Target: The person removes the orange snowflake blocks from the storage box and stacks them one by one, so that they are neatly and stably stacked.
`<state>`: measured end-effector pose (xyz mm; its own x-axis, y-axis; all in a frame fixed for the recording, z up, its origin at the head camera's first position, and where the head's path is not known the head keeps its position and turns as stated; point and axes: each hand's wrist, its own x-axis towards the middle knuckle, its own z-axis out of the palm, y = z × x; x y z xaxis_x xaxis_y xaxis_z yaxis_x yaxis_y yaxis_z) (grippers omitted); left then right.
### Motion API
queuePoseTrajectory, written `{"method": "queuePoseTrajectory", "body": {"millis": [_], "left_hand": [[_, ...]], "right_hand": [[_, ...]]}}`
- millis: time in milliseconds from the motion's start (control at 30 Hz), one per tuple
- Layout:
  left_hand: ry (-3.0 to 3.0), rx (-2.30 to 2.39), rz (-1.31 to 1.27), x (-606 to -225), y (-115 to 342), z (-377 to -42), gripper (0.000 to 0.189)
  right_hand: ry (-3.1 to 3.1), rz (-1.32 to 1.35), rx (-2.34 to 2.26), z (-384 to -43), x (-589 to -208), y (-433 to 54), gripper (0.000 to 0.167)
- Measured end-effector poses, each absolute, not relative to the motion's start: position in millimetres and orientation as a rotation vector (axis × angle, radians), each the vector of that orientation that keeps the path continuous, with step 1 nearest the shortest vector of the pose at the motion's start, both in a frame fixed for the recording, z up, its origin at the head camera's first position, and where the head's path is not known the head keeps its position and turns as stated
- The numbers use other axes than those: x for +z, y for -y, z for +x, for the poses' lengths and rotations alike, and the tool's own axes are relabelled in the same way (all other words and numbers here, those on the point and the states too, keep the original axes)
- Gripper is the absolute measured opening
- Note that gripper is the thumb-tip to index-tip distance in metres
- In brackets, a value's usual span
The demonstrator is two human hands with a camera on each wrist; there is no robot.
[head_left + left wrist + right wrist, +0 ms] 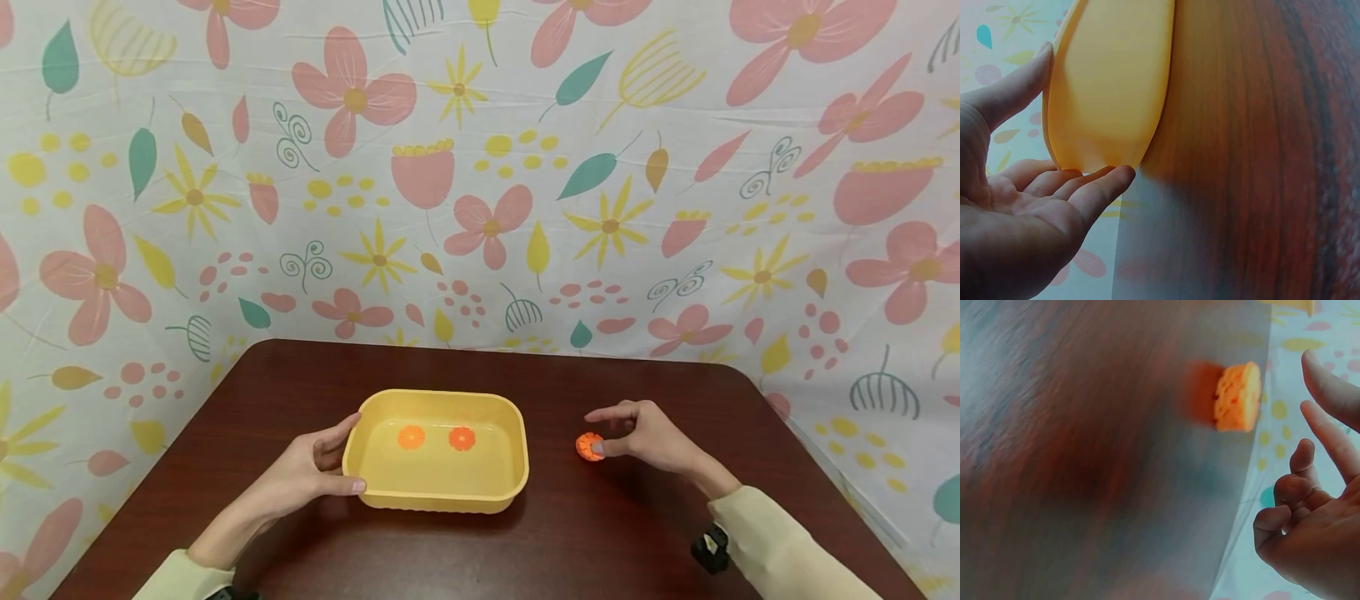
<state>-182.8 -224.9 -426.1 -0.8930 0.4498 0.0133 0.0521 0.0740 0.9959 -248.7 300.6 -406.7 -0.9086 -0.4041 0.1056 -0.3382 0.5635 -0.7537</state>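
A yellow rectangular basin (435, 502) with rounded corners sits on the table. Two orange flower-shaped pieces, one lighter (411, 437) and one darker (462, 439), lie inside it. My left hand (303, 475) holds the basin's left end, thumb at the near corner and fingers toward the far one. In the left wrist view, the thumb and fingers of the left hand (1029, 194) touch the basin's edge (1110, 94). To the right, another thick orange disc with a notched edge (1238, 398) rests on the table. My right hand (648, 437) hovers beside it, thumb and index finger apart.
The dark wood table (570, 550) ends at a flower-printed cloth (495, 167) behind and along the sides. A black band (710, 548) is on the right wrist. Table surface shows between the basin and the right-hand disc.
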Motion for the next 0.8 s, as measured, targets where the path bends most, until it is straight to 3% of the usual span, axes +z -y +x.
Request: {"method": "queuePoseTrajectory", "body": {"millis": [400,800], "left_hand": [[-2.070,1.877,0.483,-425,225,-183,0.103],[-2.067,1.880,0.483,-426,226,-183,0.103]], "right_hand": [[-2.712,-0.763,-1.214,-246,-380,-251,0.033],[-2.631,-0.975,-1.181,-247,-366,-189,0.038]]}}
